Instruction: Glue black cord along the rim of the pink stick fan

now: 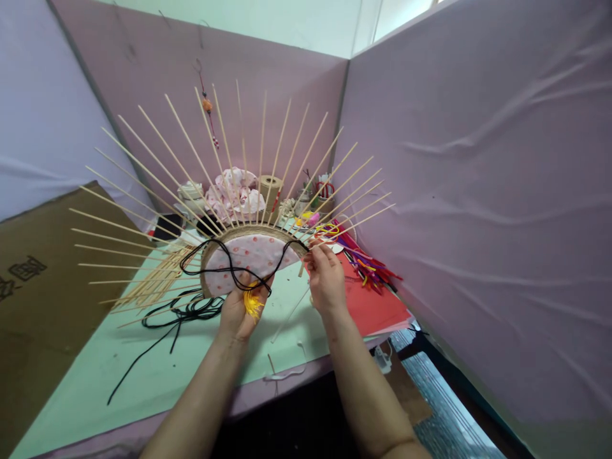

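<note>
A half-round piece covered in pink patterned fabric (253,252) is held up over the table, its curved brown rim bristling with thin wooden sticks that fan outward. My left hand (241,312) grips its lower edge from below, with a yellow tassel (253,302) hanging by the fingers. Black cord (232,258) loops across the fabric and runs to the rim's right end. There my right hand (326,274) is closed, thumb and fingers pinching the cord by the last sticks. More black cord (196,309) lies in loops on the table at the left.
Loose sticks (155,280) lie at the left near a cardboard sheet (57,287). Red paper (373,306) and colourful fuzzy strips (368,261) are on the right. Behind stand crumpled pink fabric (229,191), a twine roll (271,185) and jars. Pink partitions (478,191) enclose the table.
</note>
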The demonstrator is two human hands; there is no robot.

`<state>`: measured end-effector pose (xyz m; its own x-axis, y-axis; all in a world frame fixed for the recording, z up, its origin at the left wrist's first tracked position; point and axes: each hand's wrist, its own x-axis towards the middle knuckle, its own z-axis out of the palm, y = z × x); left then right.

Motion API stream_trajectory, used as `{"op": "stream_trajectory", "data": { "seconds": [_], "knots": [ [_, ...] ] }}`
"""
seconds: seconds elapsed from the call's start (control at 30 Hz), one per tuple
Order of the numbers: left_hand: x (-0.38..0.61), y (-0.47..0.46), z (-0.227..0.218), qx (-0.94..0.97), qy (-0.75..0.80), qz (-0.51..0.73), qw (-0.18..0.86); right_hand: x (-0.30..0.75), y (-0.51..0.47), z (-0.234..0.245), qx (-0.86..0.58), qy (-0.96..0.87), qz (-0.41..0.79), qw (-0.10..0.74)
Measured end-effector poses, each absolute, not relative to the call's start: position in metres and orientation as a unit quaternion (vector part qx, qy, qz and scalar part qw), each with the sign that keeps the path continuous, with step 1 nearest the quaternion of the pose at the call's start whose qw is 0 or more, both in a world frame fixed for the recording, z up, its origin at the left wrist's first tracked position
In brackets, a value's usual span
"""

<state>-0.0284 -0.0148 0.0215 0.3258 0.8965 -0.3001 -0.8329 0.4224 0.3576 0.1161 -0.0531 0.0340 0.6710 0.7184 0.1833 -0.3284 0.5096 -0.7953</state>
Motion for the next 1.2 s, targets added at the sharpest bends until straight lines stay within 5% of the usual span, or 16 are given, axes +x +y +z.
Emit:
{"op": "stream_trajectory", "data": {
  "seconds": [0.63,1.2],
  "knots": [
    [-0.020,0.009,0.030,0.163,0.236,0.516,0.807,0.126,-0.017,0.043,-0.306,-0.254,0.391,0.830],
    [-0.035,0.051,0.010,0.282,0.130,0.627,0.714,0.067,0.014,0.036,-0.428,-0.260,0.492,0.712]
  ]
}}
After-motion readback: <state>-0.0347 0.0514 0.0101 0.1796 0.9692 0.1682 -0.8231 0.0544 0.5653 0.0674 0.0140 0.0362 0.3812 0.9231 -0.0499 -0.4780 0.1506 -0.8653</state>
